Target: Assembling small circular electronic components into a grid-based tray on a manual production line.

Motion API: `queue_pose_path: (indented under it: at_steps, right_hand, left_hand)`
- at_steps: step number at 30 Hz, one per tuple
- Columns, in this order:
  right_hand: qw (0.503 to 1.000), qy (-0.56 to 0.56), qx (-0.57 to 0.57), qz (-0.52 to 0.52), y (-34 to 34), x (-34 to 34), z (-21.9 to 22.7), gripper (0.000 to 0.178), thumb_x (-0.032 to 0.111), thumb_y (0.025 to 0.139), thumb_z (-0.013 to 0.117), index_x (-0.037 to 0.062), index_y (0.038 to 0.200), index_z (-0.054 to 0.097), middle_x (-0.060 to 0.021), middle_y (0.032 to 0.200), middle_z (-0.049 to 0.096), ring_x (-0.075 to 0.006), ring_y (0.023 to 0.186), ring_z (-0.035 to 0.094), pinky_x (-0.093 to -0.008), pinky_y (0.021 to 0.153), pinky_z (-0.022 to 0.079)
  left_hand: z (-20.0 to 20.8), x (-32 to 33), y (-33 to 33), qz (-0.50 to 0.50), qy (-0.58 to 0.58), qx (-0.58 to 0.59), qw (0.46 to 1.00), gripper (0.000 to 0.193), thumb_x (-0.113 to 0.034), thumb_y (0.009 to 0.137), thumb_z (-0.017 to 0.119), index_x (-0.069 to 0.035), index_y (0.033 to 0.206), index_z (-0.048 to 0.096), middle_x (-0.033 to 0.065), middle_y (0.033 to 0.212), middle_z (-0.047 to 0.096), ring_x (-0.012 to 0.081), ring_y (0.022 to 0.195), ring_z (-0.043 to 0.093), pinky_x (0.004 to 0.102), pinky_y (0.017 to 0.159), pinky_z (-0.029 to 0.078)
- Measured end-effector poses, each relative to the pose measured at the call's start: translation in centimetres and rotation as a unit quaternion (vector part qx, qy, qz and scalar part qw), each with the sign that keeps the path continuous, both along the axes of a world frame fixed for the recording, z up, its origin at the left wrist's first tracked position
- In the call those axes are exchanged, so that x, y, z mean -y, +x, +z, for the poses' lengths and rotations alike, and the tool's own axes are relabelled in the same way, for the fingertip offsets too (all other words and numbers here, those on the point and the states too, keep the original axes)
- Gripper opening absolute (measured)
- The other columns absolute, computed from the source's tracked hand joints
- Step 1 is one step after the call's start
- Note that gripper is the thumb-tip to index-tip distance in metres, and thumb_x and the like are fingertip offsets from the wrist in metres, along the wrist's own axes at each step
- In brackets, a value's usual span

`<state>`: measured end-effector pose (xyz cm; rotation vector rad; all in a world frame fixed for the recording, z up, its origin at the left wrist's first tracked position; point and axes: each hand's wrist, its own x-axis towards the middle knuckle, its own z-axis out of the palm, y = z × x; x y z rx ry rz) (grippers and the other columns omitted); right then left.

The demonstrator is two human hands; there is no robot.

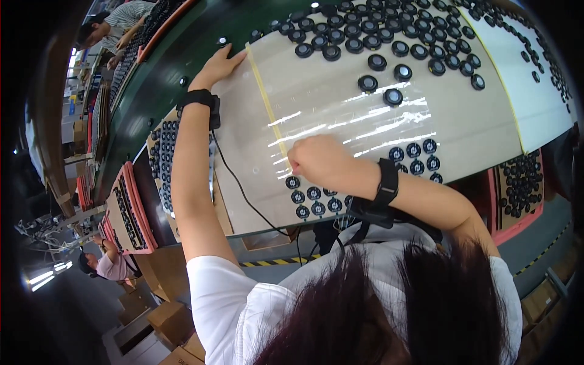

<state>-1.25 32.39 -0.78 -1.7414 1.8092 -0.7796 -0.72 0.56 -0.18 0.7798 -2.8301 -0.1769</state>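
My left hand (220,66) reaches to the far left edge of the beige board, thumb and forefinger apart. Just beyond its fingertips, on the green surface, lies a small black round part (223,40) with a pale centre. My right hand (325,159) is curled over a clear plastic sheet or tray (359,131) with shiny reflections. Its fingertips point down beside a black disc (292,182) at the end of a row; whatever they pinch is hidden. Several black discs (317,208) sit in neat rows near me, and more rows (413,149) show right of my wrist.
Many loose black round parts (371,27) are spread over the far side of the board (480,128). A green conveyor-like surface (182,52) runs along the left. Filled trays (164,159) stand at left, and a pink-rimmed tray (517,228) at right. Two other people work at far left.
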Motion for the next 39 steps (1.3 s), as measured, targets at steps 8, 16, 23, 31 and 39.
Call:
queue_pose_path:
  at_steps: [8, 16, 23, 31, 39]
  right_hand:
    - [1.0, -0.019, -0.006, 0.024, 0.8, 0.5, 0.8, 0.009, 0.013, 0.065, 0.061, 0.0055, 0.067, 0.059, -0.0084, 0.071, 0.059, -0.0265, 0.07, 0.058, -0.0363, 0.06, 0.046]
    - [1.0, 0.003, -0.013, 0.025, 1.4, 0.9, 1.1, 0.013, 0.013, 0.061, 0.063, 0.0024, 0.066, 0.058, -0.0125, 0.071, 0.058, -0.0289, 0.071, 0.058, -0.0361, 0.06, 0.046]
    - [0.999, 0.018, 0.016, 0.047, 1.0, 1.1, 1.0, 0.012, 0.013, 0.061, 0.064, 0.0037, 0.067, 0.06, -0.0116, 0.071, 0.058, -0.028, 0.072, 0.057, -0.0364, 0.061, 0.045]
    - [0.947, 0.132, 0.228, 0.185, -1.2, 0.7, 2.5, 0.012, 0.017, 0.069, 0.063, 0.0061, 0.071, 0.06, -0.0089, 0.075, 0.059, -0.0243, 0.078, 0.056, -0.0343, 0.069, 0.043]
    - [0.929, -0.103, 0.351, -0.058, -7.1, -1.1, 6.4, 0.009, 0.011, 0.076, 0.059, 0.0054, 0.075, 0.052, -0.0103, 0.102, 0.054, -0.017, 0.093, 0.054, -0.0286, 0.082, 0.04]
  left_hand:
    - [3.8, -5.2, -4.8, -0.004, 0.004, 0.087, 0.996, 0.046, -0.036, 0.069, 0.063, -0.008, 0.106, 0.056, 0.0148, 0.107, 0.054, 0.0252, 0.097, 0.054, 0.0325, 0.081, 0.043]
    - [1.9, -4.4, -6.8, 0.05, 0.035, 0.061, 0.996, 0.04, -0.033, 0.071, 0.065, -0.005, 0.1, 0.056, 0.0129, 0.094, 0.058, 0.0244, 0.081, 0.058, 0.0302, 0.074, 0.045]
    - [0.3, -1.9, -4.6, -0.066, 0.034, -0.05, 0.996, 0.032, -0.03, 0.077, 0.059, -0.006, 0.098, 0.055, 0.0148, 0.083, 0.056, 0.0273, 0.077, 0.057, 0.0326, 0.071, 0.046]
    - [4.3, -6.4, -2.1, 0.055, 0.51, -0.269, 0.815, 0.032, -0.021, 0.087, 0.048, -0.001, 0.111, 0.042, 0.0189, 0.094, 0.056, 0.0254, 0.077, 0.06, 0.027, 0.065, 0.049]
    - [9.9, -14.8, 1.9, -0.111, 0.634, -0.239, 0.728, 0.037, -0.005, 0.079, 0.055, 0.002, 0.112, 0.04, 0.0201, 0.096, 0.056, 0.0256, 0.087, 0.06, 0.0246, 0.071, 0.05]
